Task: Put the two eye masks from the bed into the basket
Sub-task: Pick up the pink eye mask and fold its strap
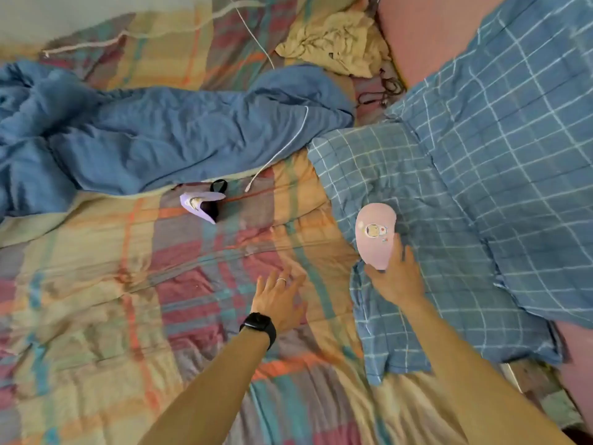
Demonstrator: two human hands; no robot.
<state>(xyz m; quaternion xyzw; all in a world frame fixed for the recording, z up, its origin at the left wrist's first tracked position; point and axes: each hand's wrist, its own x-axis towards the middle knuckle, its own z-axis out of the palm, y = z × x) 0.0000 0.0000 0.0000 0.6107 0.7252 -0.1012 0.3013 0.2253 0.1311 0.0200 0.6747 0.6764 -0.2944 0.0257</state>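
1. The right hand (396, 277) pinches the lower end of the pink eye mask (373, 234), thumb under its edge and fingers on top. The mask is at the checked blue pillow (417, 194); whether it rests on the fabric or is just lifted off it, I cannot tell.
2. The left hand (279, 300) hovers over the plaid bedspread (112, 284) with fingers spread wide and holding nothing. It wears a ring, and a black smartwatch (258, 326) sits on the wrist.
3. The lilac eye mask (200, 203) lies folded on the bedspread with its black strap looped behind it, near the edge of the crumpled blue blanket (144, 136) and well apart from both hands.
4. A white cable (279, 152) runs across the blanket and ends just beside the lilac mask.
5. Progress, as I judge it: early. One mask is gripped, the other is untouched, and neither is in the basket, which is not in view.
6. Writing: none can be read. The pink mask carries a small cartoon figure and a tiny mark beside it; the lilac mask shows part of a printed picture, too folded to make out.
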